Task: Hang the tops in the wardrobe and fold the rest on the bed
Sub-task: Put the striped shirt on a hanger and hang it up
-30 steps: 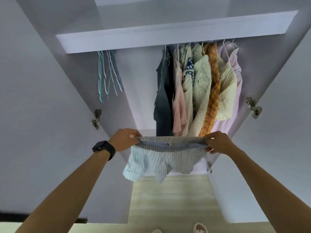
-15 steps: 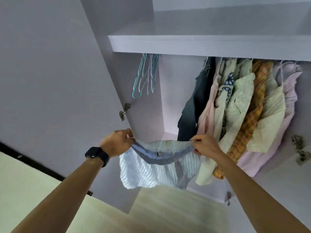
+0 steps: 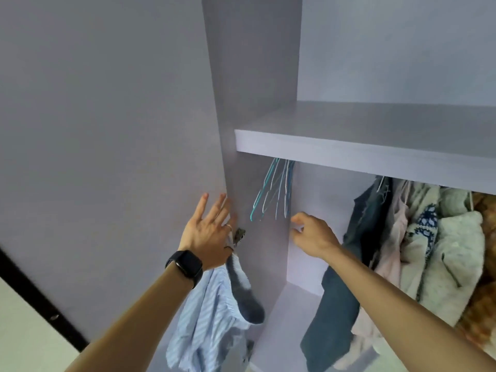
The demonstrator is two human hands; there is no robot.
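while striped garment (image 3: 204, 318) is pinched by spread-fingered left hand (image 3: 208, 232), right hand (image 3: 312, 234) is held loosely curled, empty, beside hangers (image 3: 273, 191).

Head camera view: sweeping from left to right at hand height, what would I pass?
First the wardrobe door → left hand, a striped garment hanging from it → empty hangers → right hand → dark denim garment → pale pink top → cream patterned top → orange checked top at the edge.
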